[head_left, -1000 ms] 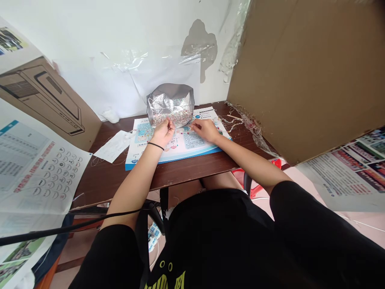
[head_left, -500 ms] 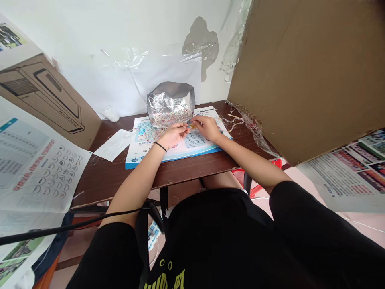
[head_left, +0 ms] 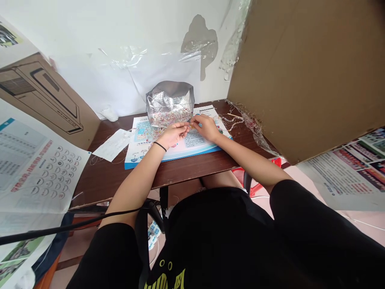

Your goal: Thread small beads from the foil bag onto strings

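Note:
My left hand [head_left: 174,135], with a black band on its wrist, is closed in a pinch in front of a silvery bag [head_left: 170,105]. My right hand [head_left: 206,127] pinches just beside it, the fingertips of both hands almost meeting. Whatever lies between the fingertips is too small to make out. The bag stands open on its side, and many small, multicoloured beads [head_left: 168,117] show in its lower part. Beneath my hands lies a printed booklet [head_left: 198,147] with a blue edge.
A dark brown table [head_left: 186,166] carries everything. A white paper slip [head_left: 112,145] lies left of the booklet, and beaded strands [head_left: 236,123] lie to the right. Cardboard [head_left: 300,72] walls off the right side; a printed carton [head_left: 45,96] stands at the left. Crumpled white tissue [head_left: 110,114] sits at the back.
My right fingertips have shifted very slightly toward the left hand. Both hands keep their pinch in front of the bag, and the view has moved a little.

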Tool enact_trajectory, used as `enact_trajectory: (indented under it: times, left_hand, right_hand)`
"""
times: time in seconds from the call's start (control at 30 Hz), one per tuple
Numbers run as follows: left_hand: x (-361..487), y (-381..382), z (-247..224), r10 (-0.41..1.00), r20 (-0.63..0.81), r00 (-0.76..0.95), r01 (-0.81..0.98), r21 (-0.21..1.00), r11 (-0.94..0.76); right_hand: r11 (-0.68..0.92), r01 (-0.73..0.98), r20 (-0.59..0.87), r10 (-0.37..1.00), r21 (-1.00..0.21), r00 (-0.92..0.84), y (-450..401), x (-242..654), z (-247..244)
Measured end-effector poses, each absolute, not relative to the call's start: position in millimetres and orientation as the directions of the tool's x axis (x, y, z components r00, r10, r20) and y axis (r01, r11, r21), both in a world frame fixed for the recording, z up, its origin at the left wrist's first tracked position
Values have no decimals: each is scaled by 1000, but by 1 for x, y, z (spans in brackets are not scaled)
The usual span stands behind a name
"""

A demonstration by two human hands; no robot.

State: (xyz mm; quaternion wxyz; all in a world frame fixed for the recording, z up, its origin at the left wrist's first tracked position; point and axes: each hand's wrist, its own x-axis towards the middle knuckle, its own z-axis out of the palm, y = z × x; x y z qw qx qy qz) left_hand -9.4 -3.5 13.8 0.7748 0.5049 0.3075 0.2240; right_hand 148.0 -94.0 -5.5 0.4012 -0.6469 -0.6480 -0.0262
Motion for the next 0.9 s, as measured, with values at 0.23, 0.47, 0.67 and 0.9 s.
enact_trajectory:
  times: [0.23, 0.47, 0.67, 0.9]
  left_hand:
    - [-7, -2, 11, 687, -261, 678, -44, 918, 393]
    - [-6, -6, 13, 689, -262, 675, -48, 917, 395]
    - [-7, -8, 16, 686, -276, 674, -37, 914, 404]
    - [-8, -9, 16, 679, -270, 682, -43, 913, 405]
  right_hand:
    - [171, 879, 564, 816, -445, 127, -92, 147, -7]
    - [178, 879, 563, 818, -443, 118, -92, 146, -9]
    - [189, 879, 572, 813, -438, 111, -91, 146, -11]
    - [181, 882, 560, 822, -434, 107, -91, 145, -10]
